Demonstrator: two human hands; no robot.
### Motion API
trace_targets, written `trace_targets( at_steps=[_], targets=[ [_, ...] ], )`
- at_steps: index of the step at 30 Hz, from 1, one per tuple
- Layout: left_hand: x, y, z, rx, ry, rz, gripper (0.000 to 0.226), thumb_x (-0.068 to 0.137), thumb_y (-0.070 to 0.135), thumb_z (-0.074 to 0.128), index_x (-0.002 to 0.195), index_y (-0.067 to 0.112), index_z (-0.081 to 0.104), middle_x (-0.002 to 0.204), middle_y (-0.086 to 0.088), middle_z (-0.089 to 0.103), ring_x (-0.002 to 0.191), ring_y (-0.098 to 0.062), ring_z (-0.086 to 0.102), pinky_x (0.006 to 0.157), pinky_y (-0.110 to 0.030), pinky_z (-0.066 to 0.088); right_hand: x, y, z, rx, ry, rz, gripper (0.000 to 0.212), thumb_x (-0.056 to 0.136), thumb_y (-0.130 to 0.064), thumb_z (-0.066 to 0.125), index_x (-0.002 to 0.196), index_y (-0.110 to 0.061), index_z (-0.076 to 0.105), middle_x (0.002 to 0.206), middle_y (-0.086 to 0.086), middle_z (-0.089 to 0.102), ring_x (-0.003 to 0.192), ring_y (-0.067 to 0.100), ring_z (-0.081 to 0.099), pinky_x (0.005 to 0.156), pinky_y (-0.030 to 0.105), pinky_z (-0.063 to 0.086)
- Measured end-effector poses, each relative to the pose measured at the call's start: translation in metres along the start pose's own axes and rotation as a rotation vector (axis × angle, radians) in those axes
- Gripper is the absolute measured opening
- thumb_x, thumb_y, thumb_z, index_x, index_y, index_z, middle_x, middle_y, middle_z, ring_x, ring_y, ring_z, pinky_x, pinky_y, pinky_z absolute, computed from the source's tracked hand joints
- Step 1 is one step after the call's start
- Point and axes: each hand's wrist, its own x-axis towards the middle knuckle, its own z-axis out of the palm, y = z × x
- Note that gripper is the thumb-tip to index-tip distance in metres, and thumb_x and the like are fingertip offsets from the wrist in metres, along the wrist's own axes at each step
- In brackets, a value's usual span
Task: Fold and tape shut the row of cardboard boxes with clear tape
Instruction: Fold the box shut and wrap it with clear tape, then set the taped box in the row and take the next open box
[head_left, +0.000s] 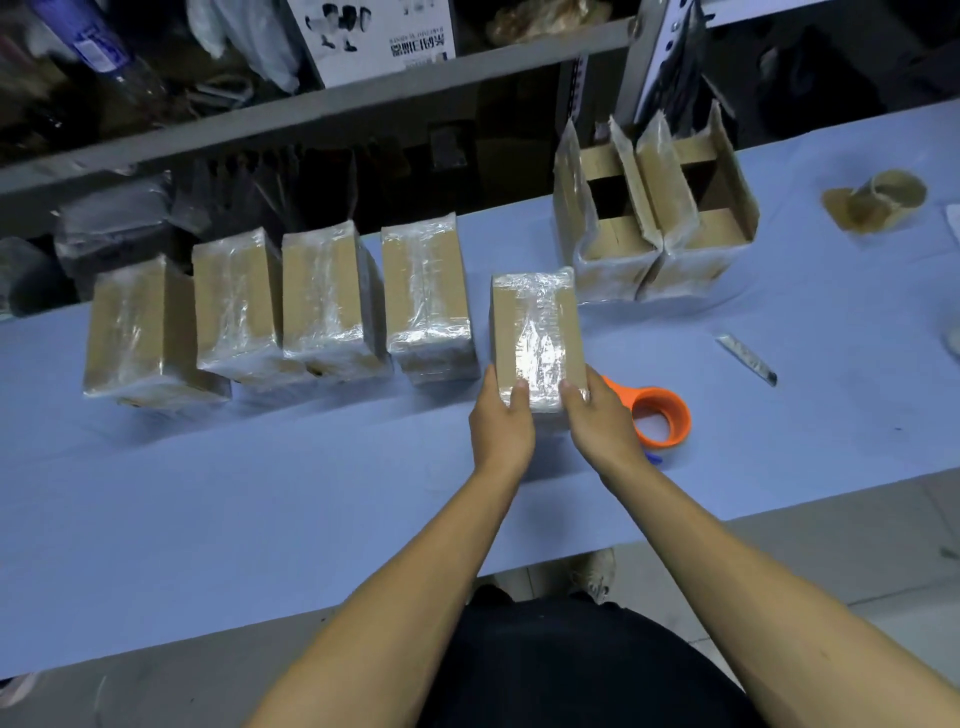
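Note:
A closed cardboard box wrapped in shiny clear tape stands near the table's middle. My left hand grips its near left corner with the thumb on top. My right hand grips its near right corner the same way. To its left, several taped-shut boxes stand in a row. At the back right, two boxes stand side by side with their flaps upright and open. An orange tape dispenser lies just right of my right hand.
The light blue table runs across the view. A utility knife lies to the right. Rolls of tape sit at the far right. Grey shelving with bags and a printed carton stands behind the table.

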Motion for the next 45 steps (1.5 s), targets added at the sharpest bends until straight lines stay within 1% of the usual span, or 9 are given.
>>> trace_targets(
  at_steps=[5,11,18,22,28,33,36,40,45],
  targets=[
    [0.039,0.024,0.018,0.036,0.033,-0.052,0.039,0.107,0.025,0.043,0.145,0.018,0.046,0.136,-0.001,0.061,0.123,-0.025,0.057,0.103,-0.034,0.045,0.05,-0.018,-0.002,-0.122,0.003,0.022,0.038,0.104,-0.032,0.038,0.14,-0.022,0.046,0.13,0.007,0.061,0.117,0.033,0.053,0.079,0.028,0.032],
    [0.086,0.045,0.025,0.072,0.114,-0.08,0.046,0.108,0.023,0.041,0.152,0.011,0.039,0.149,-0.01,0.051,0.136,-0.03,0.048,0.113,-0.039,0.038,0.092,-0.035,0.006,-0.093,0.004,0.021,0.041,0.104,-0.036,0.039,0.143,-0.022,0.045,0.135,0.005,0.059,0.122,0.031,0.052,0.085,0.026,0.034],
    [0.107,0.056,0.012,0.201,0.092,-0.081,0.048,0.109,0.025,0.039,0.154,0.008,0.035,0.15,-0.013,0.05,0.137,-0.032,0.046,0.113,-0.038,0.037,0.109,-0.052,0.009,-0.193,-0.085,0.026,0.054,0.104,-0.044,0.034,0.151,-0.018,0.033,0.145,0.006,0.052,0.131,0.03,0.047,0.101,0.034,0.038],
    [0.104,0.064,-0.002,0.285,0.071,-0.021,0.049,0.106,0.018,0.045,0.153,0.008,0.034,0.15,-0.016,0.049,0.136,-0.035,0.048,0.109,-0.038,0.04,0.094,-0.059,0.0,-0.316,-0.041,-0.023,0.059,0.104,-0.043,0.036,0.153,-0.011,0.029,0.152,0.012,0.042,0.14,0.031,0.038,0.109,0.036,0.032],
    [0.107,0.091,-0.016,0.452,0.002,0.228,0.052,0.101,0.01,0.046,0.152,0.01,0.038,0.155,-0.009,0.043,0.138,-0.031,0.046,0.108,-0.04,0.041,0.072,-0.063,-0.046,-0.606,0.095,-0.147,0.051,0.099,-0.026,0.051,0.146,-0.009,0.039,0.144,0.016,0.046,0.131,0.034,0.043,0.101,0.041,0.04],
    [0.114,0.121,0.001,0.754,-0.114,0.548,0.054,0.1,0.023,0.054,0.15,0.006,0.042,0.157,-0.012,0.042,0.147,-0.028,0.034,0.119,-0.038,0.027,0.081,-0.077,-0.088,-0.743,0.227,-0.186,0.048,0.094,-0.015,0.052,0.141,-0.004,0.044,0.138,0.017,0.047,0.123,0.037,0.046,0.093,0.042,0.044],
    [0.121,0.132,0.025,0.832,-0.168,0.61,0.061,0.1,0.036,0.057,0.15,0.006,0.04,0.158,-0.016,0.039,0.148,-0.031,0.031,0.121,-0.042,0.028,0.1,-0.082,-0.103,-0.778,0.236,-0.251,0.047,0.095,-0.015,0.052,0.14,-0.004,0.044,0.138,0.016,0.047,0.123,0.037,0.046,0.092,0.044,0.047],
    [0.129,0.137,0.064,0.852,-0.191,0.617,0.056,0.095,0.034,0.063,0.141,0.006,0.047,0.144,-0.017,0.049,0.138,-0.034,0.041,0.11,-0.04,0.036,0.132,-0.079,-0.112,-0.826,0.166,-0.332,0.045,0.095,-0.017,0.054,0.137,-0.004,0.044,0.136,0.014,0.047,0.123,0.033,0.044,0.096,0.04,0.043],
    [0.139,0.143,0.099,0.782,-0.126,0.549,0.039,0.095,0.013,0.057,0.132,0.001,0.049,0.127,-0.018,0.055,0.116,-0.035,0.054,0.087,-0.038,0.042,0.169,-0.062,-0.117,-0.823,0.082,-0.42,0.051,0.093,-0.005,0.048,0.143,-0.003,0.037,0.138,0.013,0.046,0.126,0.029,0.044,0.102,0.035,0.039]
  ],
)
